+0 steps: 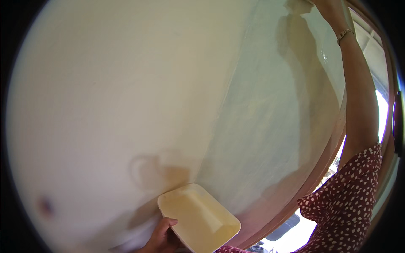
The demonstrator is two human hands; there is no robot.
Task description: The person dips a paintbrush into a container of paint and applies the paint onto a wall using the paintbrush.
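My left hand point(162, 237) grips a pale yellow rectangular tub point(202, 217) with rounded corners at the lower middle, its thumb over the rim. The tub is tilted, and its inside faces me. My right arm stretches up along the right side, a bracelet point(345, 35) at the wrist. At the top edge, my right hand point(328, 7) is close to the wall point(270, 101); its fingers are mostly cut off, so whatever it may hold is hidden.
The wall is cream on the left and pale greenish on the right, with a slanting line between. Shadows of the arm and tub fall on it. A pinkish frame point(322, 168) curves along the right edge, beside a bright opening point(295, 236).
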